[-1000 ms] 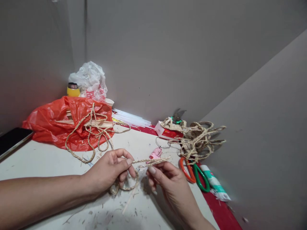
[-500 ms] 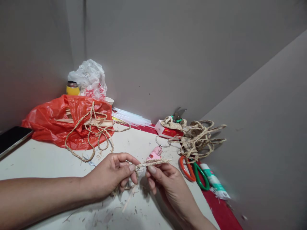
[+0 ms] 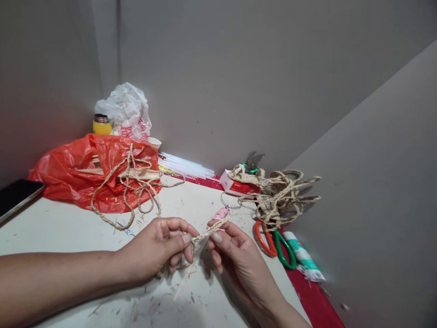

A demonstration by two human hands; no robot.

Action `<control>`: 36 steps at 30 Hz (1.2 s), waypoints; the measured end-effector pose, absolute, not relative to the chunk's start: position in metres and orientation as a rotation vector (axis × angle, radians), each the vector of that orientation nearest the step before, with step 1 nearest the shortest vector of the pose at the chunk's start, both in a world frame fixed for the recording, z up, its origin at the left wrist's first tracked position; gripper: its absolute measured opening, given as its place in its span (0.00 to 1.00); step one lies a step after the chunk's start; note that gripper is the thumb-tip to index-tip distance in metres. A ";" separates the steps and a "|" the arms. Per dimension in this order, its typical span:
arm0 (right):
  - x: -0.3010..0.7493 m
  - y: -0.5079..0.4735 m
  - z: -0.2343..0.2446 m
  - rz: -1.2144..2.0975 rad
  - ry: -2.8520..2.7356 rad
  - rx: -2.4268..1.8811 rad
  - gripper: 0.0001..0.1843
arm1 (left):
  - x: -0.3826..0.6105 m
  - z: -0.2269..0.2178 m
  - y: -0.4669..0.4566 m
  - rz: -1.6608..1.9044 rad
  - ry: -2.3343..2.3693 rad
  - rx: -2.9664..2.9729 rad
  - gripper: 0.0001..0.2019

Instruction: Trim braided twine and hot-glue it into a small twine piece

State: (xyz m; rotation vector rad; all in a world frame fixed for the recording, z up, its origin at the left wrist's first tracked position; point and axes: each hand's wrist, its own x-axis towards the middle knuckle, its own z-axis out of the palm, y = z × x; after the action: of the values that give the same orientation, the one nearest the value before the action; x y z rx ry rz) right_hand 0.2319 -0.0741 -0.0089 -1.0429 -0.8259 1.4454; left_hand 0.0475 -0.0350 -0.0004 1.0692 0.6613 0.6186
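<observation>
One short length of twine [image 3: 205,235] is what I have in both hands, held just above the tabletop [image 3: 61,228] in the near middle of my view. Its long axis runs on a slant, from low on the left to high on the right. Its frayed free end points up and to the right, at a small pink thing [image 3: 222,212] lying just behind it. My left hand [image 3: 157,248] has the lower end, thumb and fingers [image 3: 186,238] pinched narrow on it, and more of the twine curls down under that palm onto the tabletop. My right hand [image 3: 239,257] takes it further up, closed on the strand with the thumb tip pressed on top. The two grips are near each other, almost touching. Below the hands a thin pale stick [image 3: 180,287] lies among scraps and fibres.

To the right, near my right hand, lie scissors [image 3: 275,246] with one orange and one green handle. Just beside them is a white and green tube [image 3: 303,263] on a red strip at the tabletop's edge. Behind the scissors sits a tangle of rope [image 3: 278,196], touching a red box [image 3: 235,187], with a wire ring [image 3: 229,203] in front of the box. Further left, a red bag [image 3: 64,177] carries a loose loop of rope [image 3: 129,193] and some wooden strips. Behind it are a white bag [image 3: 124,111] and a yellow jar [image 3: 101,125]. A dark phone [image 3: 15,196] lies at the far left edge.
</observation>
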 end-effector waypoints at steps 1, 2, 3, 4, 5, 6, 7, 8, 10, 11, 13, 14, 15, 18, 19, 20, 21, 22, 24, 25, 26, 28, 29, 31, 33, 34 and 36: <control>0.232 -0.074 -0.010 1.446 -0.819 -1.038 0.14 | 0.047 -0.001 -0.035 0.612 0.656 1.061 0.16; 0.232 -0.074 -0.010 1.449 -0.812 -1.033 0.15 | 0.047 -0.002 -0.034 0.606 0.650 1.048 0.15; 0.233 -0.073 -0.011 1.453 -0.805 -1.028 0.16 | 0.047 -0.002 -0.034 0.601 0.643 1.035 0.15; 0.233 -0.073 -0.012 1.457 -0.797 -1.024 0.17 | 0.046 -0.003 -0.033 0.596 0.638 1.023 0.15; 0.233 -0.073 -0.012 1.462 -0.790 -1.019 0.17 | 0.046 -0.004 -0.033 0.592 0.634 1.012 0.14; 0.234 -0.073 -0.012 1.468 -0.782 -1.014 0.18 | 0.046 -0.004 -0.032 0.588 0.630 1.005 0.13; 0.234 -0.073 -0.012 1.474 -0.775 -1.008 0.18 | 0.046 -0.004 -0.032 0.587 0.627 1.000 0.13; 0.234 -0.073 -0.012 1.477 -0.769 -1.003 0.19 | 0.046 -0.005 -0.032 0.586 0.625 0.995 0.12; 0.234 -0.073 -0.011 1.486 -0.768 -0.994 0.19 | 0.045 -0.005 -0.031 0.581 0.617 0.987 0.11; 0.234 -0.073 -0.011 1.495 -0.774 -0.989 0.18 | 0.045 -0.005 -0.031 0.577 0.611 0.984 0.10; 0.234 -0.074 -0.011 1.499 -0.777 -0.979 0.18 | 0.046 -0.004 -0.031 0.569 0.597 0.975 0.10; 0.234 -0.074 -0.011 1.494 -0.772 -0.974 0.19 | 0.046 -0.004 -0.031 0.564 0.590 0.970 0.09; 0.234 -0.073 -0.011 1.482 -0.762 -0.970 0.20 | 0.046 -0.004 -0.031 0.560 0.582 0.963 0.09; 0.233 -0.073 -0.011 1.450 -0.729 -0.962 0.24 | 0.047 -0.003 -0.032 0.551 0.563 0.929 0.07; 0.233 -0.073 -0.011 1.449 -0.721 -0.960 0.25 | 0.047 -0.002 -0.032 0.545 0.559 0.916 0.06; 0.233 -0.073 -0.011 1.447 -0.714 -0.956 0.27 | 0.047 -0.002 -0.032 0.539 0.558 0.905 0.06; 0.233 -0.073 -0.011 1.443 -0.707 -0.950 0.28 | 0.047 -0.002 -0.031 0.531 0.556 0.895 0.06; 0.232 -0.073 -0.011 1.438 -0.703 -0.944 0.29 | 0.046 -0.002 -0.031 0.524 0.553 0.889 0.06; 0.232 -0.074 -0.011 1.421 -0.701 -0.934 0.31 | 0.046 -0.002 -0.029 0.516 0.541 0.878 0.06; 0.232 -0.074 -0.010 1.411 -0.706 -0.933 0.31 | 0.046 -0.002 -0.028 0.517 0.536 0.875 0.06; 0.232 -0.075 -0.010 1.399 -0.715 -0.935 0.32 | 0.045 -0.002 -0.027 0.517 0.531 0.873 0.06; 0.232 -0.076 -0.010 1.366 -0.731 -0.947 0.33 | 0.045 -0.002 -0.025 0.515 0.524 0.875 0.06; 0.232 -0.077 -0.009 1.348 -0.734 -0.957 0.33 | 0.045 -0.002 -0.024 0.509 0.522 0.881 0.06; 0.230 -0.077 -0.007 1.313 -0.730 -0.985 0.35 | 0.045 -0.002 -0.023 0.491 0.522 0.898 0.06; 0.229 -0.078 -0.006 1.278 -0.718 -1.017 0.38 | 0.045 -0.002 -0.023 0.473 0.536 0.926 0.06; 0.228 -0.078 -0.005 1.261 -0.714 -1.032 0.39 | 0.044 -0.002 -0.023 0.467 0.542 0.941 0.06; 0.227 -0.077 -0.004 1.223 -0.714 -1.051 0.41 | 0.044 -0.002 -0.024 0.461 0.544 0.971 0.07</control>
State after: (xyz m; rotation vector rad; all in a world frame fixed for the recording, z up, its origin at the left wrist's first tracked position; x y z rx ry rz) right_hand 0.2266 -0.0775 -0.0039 -1.0515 -0.7136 1.2230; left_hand 0.0442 -0.0240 -0.0025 0.9713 0.5442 0.4609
